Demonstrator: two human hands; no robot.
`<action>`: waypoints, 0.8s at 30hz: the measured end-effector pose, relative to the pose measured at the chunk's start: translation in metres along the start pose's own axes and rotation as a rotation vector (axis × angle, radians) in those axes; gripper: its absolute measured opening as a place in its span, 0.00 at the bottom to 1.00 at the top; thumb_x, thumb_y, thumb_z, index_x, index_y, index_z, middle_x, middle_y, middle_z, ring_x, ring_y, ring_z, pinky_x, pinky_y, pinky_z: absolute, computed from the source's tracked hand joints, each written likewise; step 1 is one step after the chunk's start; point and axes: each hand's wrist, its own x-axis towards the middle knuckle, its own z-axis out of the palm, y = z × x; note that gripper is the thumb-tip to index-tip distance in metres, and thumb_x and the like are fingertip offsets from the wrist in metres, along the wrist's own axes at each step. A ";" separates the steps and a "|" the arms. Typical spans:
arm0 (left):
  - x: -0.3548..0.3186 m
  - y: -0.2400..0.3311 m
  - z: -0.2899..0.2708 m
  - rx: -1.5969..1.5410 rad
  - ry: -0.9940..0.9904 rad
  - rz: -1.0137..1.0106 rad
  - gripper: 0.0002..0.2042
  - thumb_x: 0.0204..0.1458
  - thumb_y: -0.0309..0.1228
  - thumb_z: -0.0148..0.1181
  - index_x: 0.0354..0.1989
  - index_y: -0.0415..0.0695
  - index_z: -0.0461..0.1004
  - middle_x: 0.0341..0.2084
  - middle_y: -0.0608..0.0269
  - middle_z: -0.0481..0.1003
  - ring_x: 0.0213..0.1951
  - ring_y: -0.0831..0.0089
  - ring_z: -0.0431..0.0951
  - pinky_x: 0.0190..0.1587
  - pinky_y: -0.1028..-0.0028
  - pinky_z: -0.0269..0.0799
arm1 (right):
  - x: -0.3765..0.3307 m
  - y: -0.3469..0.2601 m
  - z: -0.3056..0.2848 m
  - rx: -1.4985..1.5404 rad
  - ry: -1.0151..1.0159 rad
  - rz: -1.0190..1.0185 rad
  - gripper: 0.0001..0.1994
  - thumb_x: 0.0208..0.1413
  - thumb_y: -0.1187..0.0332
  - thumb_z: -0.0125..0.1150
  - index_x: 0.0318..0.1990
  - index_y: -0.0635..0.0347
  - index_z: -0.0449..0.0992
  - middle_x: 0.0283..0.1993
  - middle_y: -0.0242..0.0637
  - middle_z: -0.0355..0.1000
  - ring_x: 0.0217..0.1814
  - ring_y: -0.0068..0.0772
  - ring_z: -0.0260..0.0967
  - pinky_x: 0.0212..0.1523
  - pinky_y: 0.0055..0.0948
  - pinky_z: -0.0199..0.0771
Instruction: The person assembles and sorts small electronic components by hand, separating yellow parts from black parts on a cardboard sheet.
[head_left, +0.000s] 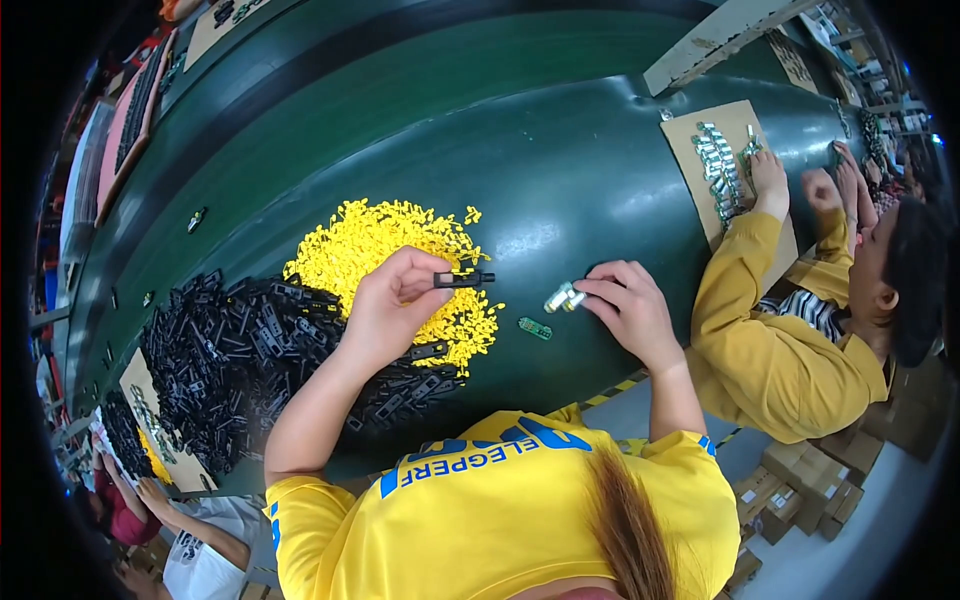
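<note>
My left hand (388, 305) pinches a slim black plastic housing (462, 280) with a slot along it, level above the edge of a pile of small yellow plastic parts (370, 235). To the right, my right hand (637, 315) has its thumb and fingertips closed on a small cluster of shiny silver pieces (565, 298). They look like circuit boards with metal parts, but their exact number and kind are hard to make out. Just below them a small green circuit board (535, 328) lies on the dark green work surface (560, 190). The two hands are apart.
A large heap of black plastic housings (230, 360) spreads left of my left forearm. At right, a co-worker in a mustard top (790, 340) reaches over a cardboard sheet (692, 150) bearing rows of silver pieces (718, 165). A pale metal post (715, 45) stands beyond.
</note>
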 end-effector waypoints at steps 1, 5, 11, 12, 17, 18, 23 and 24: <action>0.000 0.000 0.003 0.001 -0.015 -0.001 0.12 0.51 0.13 0.59 0.42 0.40 0.73 0.32 0.64 0.79 0.35 0.80 0.78 0.43 0.82 0.73 | 0.000 0.003 0.008 -0.008 0.064 -0.006 0.12 0.49 0.74 0.68 0.43 0.59 0.82 0.43 0.33 0.76 0.36 0.34 0.72 0.41 0.26 0.72; 0.001 -0.001 0.011 0.022 -0.026 0.007 0.12 0.51 0.13 0.59 0.42 0.40 0.73 0.33 0.63 0.79 0.34 0.80 0.78 0.43 0.82 0.73 | 0.016 0.001 0.033 -0.012 0.265 -0.056 0.11 0.47 0.75 0.69 0.41 0.59 0.83 0.42 0.33 0.76 0.36 0.32 0.71 0.39 0.25 0.72; -0.002 -0.005 0.008 0.003 -0.007 -0.022 0.12 0.51 0.13 0.59 0.43 0.39 0.73 0.34 0.62 0.79 0.36 0.79 0.79 0.42 0.82 0.73 | 0.049 -0.046 0.034 0.388 0.283 -0.122 0.11 0.44 0.76 0.71 0.37 0.60 0.83 0.41 0.33 0.76 0.34 0.29 0.71 0.36 0.24 0.72; -0.003 -0.003 0.011 0.011 -0.030 -0.010 0.12 0.51 0.13 0.59 0.43 0.38 0.73 0.34 0.61 0.79 0.36 0.79 0.79 0.42 0.82 0.73 | 0.051 -0.053 0.030 0.377 0.261 -0.143 0.11 0.43 0.76 0.72 0.37 0.60 0.83 0.41 0.33 0.76 0.34 0.29 0.71 0.35 0.24 0.72; -0.005 0.004 0.013 0.014 -0.081 0.003 0.12 0.51 0.14 0.60 0.44 0.38 0.73 0.35 0.60 0.80 0.37 0.78 0.80 0.42 0.82 0.74 | 0.061 -0.058 0.034 0.370 0.213 -0.226 0.10 0.42 0.76 0.72 0.36 0.59 0.83 0.39 0.33 0.76 0.33 0.29 0.71 0.33 0.24 0.72; -0.005 0.005 0.013 0.008 -0.085 0.000 0.12 0.51 0.14 0.60 0.44 0.38 0.73 0.34 0.61 0.80 0.37 0.78 0.80 0.42 0.82 0.74 | 0.063 -0.056 0.036 0.376 0.213 -0.244 0.10 0.42 0.76 0.73 0.36 0.59 0.83 0.39 0.33 0.76 0.33 0.29 0.71 0.33 0.24 0.72; -0.001 0.002 0.014 -0.002 -0.065 -0.047 0.12 0.51 0.15 0.60 0.43 0.38 0.73 0.34 0.61 0.80 0.37 0.77 0.80 0.42 0.81 0.74 | 0.069 -0.051 0.042 0.354 0.222 -0.305 0.10 0.42 0.75 0.73 0.36 0.59 0.84 0.38 0.33 0.76 0.32 0.28 0.71 0.33 0.23 0.72; -0.001 0.001 0.014 -0.002 -0.058 -0.060 0.11 0.51 0.15 0.60 0.43 0.38 0.73 0.34 0.60 0.80 0.37 0.77 0.80 0.42 0.81 0.74 | 0.070 -0.051 0.042 0.344 0.227 -0.318 0.10 0.42 0.75 0.73 0.36 0.59 0.84 0.38 0.33 0.76 0.32 0.28 0.71 0.33 0.23 0.71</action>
